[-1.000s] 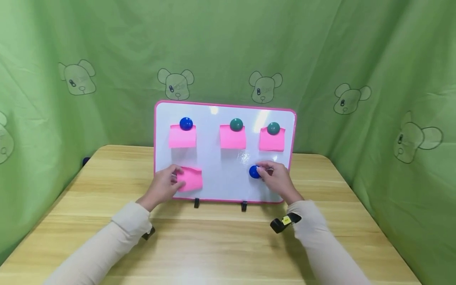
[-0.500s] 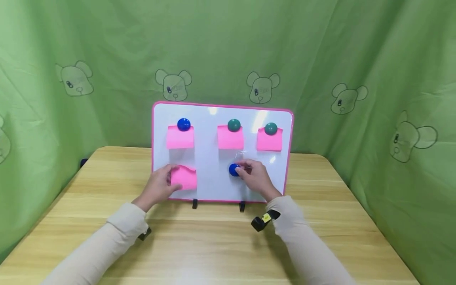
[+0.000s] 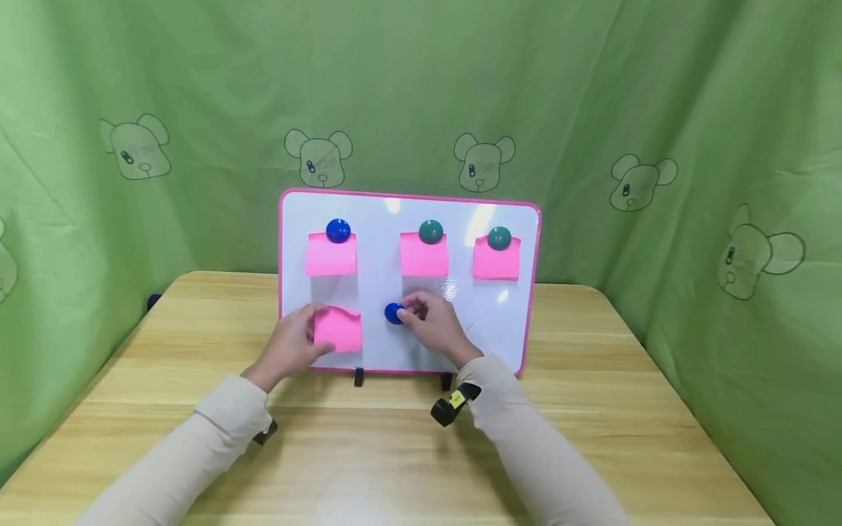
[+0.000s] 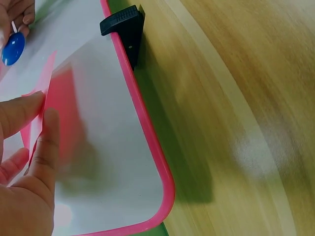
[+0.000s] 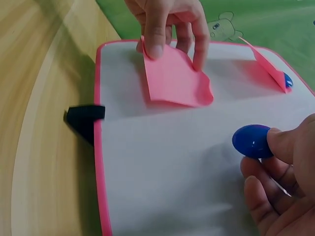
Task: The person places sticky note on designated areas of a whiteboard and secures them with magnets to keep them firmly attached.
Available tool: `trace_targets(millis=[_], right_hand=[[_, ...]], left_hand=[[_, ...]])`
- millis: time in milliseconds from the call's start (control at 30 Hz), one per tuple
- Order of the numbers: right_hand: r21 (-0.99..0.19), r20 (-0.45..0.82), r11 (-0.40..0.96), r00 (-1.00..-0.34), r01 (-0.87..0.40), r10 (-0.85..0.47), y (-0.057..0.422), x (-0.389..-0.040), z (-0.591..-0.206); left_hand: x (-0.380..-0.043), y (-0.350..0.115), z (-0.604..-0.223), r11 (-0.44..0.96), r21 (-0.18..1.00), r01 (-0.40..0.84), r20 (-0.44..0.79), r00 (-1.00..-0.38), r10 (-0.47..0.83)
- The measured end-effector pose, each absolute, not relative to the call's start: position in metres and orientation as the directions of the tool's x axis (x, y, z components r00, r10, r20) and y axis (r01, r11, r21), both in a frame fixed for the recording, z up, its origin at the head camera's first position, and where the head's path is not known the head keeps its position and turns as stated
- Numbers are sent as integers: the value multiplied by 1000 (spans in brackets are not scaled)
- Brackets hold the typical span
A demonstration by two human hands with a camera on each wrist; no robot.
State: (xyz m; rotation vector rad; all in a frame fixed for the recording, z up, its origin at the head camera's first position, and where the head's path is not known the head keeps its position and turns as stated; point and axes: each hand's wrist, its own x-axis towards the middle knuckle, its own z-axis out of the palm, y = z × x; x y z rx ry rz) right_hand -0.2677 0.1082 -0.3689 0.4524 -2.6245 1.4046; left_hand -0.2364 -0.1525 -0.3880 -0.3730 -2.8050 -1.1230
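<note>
My left hand (image 3: 287, 342) pinches a pink sticky note (image 3: 338, 330) by its left side, low on the left of a whiteboard (image 3: 454, 332). In the left wrist view the note (image 4: 43, 93) stands edge-on between thumb and fingers, its pink reflection on the glossy board. My right hand (image 3: 433, 325) pinches a round blue magnet (image 3: 393, 313) between thumb and fingers, just right of that note. The right wrist view shows this magnet (image 5: 252, 141) in front of the board's surface, with a shadow below it.
Three more pink notes hang along the board's upper part, one under a blue magnet (image 3: 338, 231), two under green magnets (image 3: 430, 231). Black feet (image 3: 358, 377) support the pink-framed board on a wooden table (image 3: 368, 446). A green curtain (image 3: 395, 88) hangs behind.
My right hand has moved left across the board with the blue magnet, from the right side to near the held note. The left hand keeps its hold on the note.
</note>
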Motion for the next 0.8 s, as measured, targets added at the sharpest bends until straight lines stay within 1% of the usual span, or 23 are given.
trace_targets(millis=[133,300,533,800], right_hand=[[-791,267,507,-939,-342,-217,96,-269,-369],[-794,248,505,-938,-340,-241,84,-269,-368],[-778,247,506,-922,-372,-298,67,-271,-365],[-777,242,488,-904,-399,-354,48,-271,-360]], left_hand=[[-236,-153,-389,698,666,262,180,-965,190],[-236,-153,-388,699,665,263,181,-965,190],[-237,-152,-388,707,668,231,154,-973,172],[-236,-152,-389,703,665,253,177,-967,181]])
